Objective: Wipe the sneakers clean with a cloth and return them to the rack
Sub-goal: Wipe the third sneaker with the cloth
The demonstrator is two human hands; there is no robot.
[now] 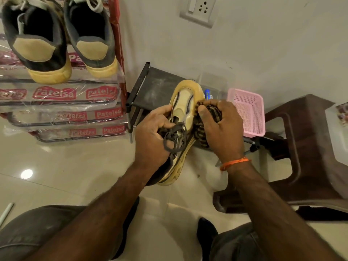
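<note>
A cream sneaker (183, 102) with dark laces is held in mid-air over the floor, toe pointing away from me. My left hand (152, 132) grips it around the lace area. My right hand (221, 127) clutches a bunched brown striped cloth (201, 132) and presses it against the sneaker's right side by the sole. Two dark sneakers with tan heels (37, 44) (90, 40) stand on the top shelf of the plastic-wrapped rack (62, 95) at the upper left.
A dark low shelf (156, 87) stands behind the held sneaker against the wall. A pink basket (248, 112) and a clear container (214, 81) sit right of it. A brown plastic stool (305, 147) fills the right side. My knees frame the bottom edge.
</note>
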